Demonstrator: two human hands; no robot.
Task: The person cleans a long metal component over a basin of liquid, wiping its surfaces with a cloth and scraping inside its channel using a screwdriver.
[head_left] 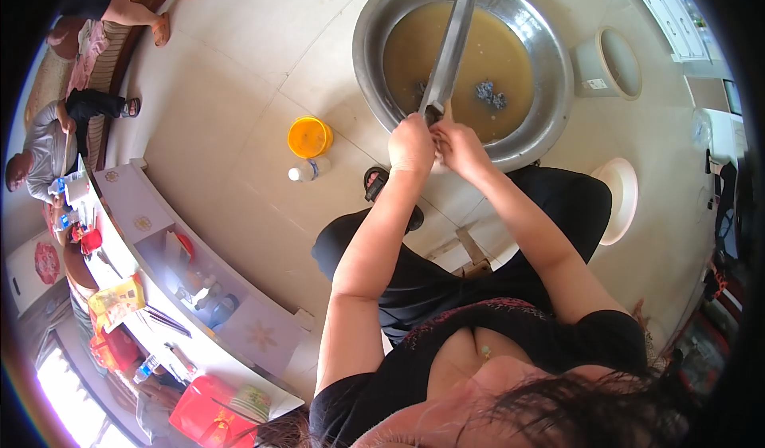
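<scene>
A large metal basin (pixel 550 73) holds murky brown water, with small grey-blue clumps (pixel 490 95) in it. Across the basin lies a long metal bar (pixel 456 45), its near end at my hands by the near rim. My left hand (pixel 412 145) is closed at that end of the bar; what its fingers hold is hidden. Close beside it on the right, my right hand (pixel 460 149) has its fingers pinched together, and whatever is between them is too small to make out.
A yellow bucket (pixel 310 137) and a plastic bottle (pixel 309 169) stand left of the basin. On the right are a grey bucket (pixel 617 64) and a pale round tub (pixel 620 201). People sit at the far left, by a cluttered counter (pixel 199 320).
</scene>
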